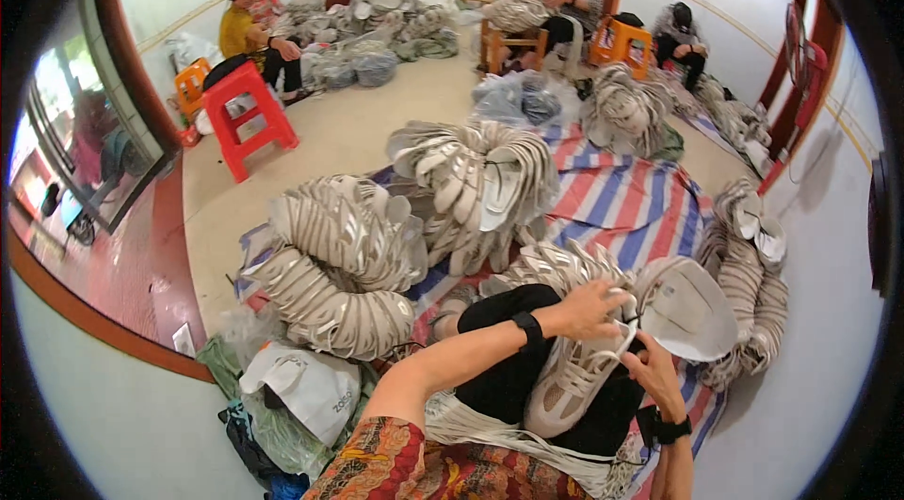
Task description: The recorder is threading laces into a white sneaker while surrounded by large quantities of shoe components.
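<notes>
Left hand (pixel 589 309) gripping shoe upper (pixel 574 378) on lap | right hand (pixel 650 373) pinching its edge | lacing apparently midway | bundled uppers (pixel 330 255) heaped on striped tarp (pixel 631 203), many seemingly left

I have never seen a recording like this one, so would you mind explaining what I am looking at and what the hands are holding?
There is no machine here. A person wears a wide camera on the head, looking down at their own two bare hands, so straight edges bend near the rim. The left hand and right hand both grip a pale shoe resting on the lap. Around them, on a striped tarp on the floor, lie stacks of shoe parts. Other people sit farther back, near a red stool.
</notes>
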`<state>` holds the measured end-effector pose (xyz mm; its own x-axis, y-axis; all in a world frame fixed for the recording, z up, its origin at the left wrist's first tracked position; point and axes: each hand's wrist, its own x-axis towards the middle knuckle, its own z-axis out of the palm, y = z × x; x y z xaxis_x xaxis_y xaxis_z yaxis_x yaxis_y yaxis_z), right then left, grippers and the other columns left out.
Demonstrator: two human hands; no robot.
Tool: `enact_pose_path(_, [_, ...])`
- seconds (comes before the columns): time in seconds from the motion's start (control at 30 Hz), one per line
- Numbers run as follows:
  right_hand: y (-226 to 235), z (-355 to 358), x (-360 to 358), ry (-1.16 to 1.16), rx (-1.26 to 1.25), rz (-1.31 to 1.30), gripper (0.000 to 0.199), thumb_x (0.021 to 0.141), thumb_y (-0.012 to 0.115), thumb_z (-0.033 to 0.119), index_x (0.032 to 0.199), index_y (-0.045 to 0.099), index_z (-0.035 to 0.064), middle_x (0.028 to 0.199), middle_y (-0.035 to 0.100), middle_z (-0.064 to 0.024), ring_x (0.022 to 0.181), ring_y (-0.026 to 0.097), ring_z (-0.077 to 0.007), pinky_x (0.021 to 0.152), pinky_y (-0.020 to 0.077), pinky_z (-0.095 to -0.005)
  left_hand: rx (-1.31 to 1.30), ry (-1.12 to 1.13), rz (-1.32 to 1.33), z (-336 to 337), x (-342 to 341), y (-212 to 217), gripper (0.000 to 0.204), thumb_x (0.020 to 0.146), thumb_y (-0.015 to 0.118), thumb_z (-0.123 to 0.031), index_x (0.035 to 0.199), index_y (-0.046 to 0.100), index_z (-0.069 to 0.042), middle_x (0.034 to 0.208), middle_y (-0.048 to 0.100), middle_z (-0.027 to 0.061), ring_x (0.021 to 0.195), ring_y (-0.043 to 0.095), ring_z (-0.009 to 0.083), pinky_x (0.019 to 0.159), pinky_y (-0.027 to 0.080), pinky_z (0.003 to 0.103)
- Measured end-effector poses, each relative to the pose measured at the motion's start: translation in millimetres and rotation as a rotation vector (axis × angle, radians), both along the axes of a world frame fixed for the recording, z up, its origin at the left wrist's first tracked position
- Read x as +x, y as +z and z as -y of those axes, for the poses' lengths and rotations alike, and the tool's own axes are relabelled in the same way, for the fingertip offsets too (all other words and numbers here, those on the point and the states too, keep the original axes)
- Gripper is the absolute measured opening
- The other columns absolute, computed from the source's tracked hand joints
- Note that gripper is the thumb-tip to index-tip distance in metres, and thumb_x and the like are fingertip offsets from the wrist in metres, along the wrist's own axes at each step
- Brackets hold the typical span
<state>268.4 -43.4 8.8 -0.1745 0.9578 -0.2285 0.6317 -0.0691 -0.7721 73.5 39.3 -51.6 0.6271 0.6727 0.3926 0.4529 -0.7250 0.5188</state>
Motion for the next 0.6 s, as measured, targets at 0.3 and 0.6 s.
enact_pose_path(0.3, [-17,9,3,0.155,0.105,0.057,0.053,0.074,0.065,0.018,0.122,0.048,0.0031,0.054,0.052,-0.0067,0.051,0.049,-0.0131,0.05,0.0397,-0.0264,-0.126,0.064,-0.04,36,-23,3,0.071,0.075,0.06,-0.046,0.133,0.033,-0.015,0.132,0.031,0.0219,0.12,0.032,0.0414,0.095,0.03,0.052])
enact_pose_path(0.6, [-58,6,21,-0.156,-0.052,-0.152,0.042,0.085,0.048,0.024,0.119,0.05,0.0,0.065,0.054,-0.0029,0.051,0.047,-0.0098,0.047,0.0385,-0.0233,0.006,0.3,-0.202,51,-77,-39,0.059,0.082,0.055,-0.035,0.13,0.034,-0.007,0.136,0.025,0.0262,0.127,0.023,0.041,0.099,0.025,0.05])
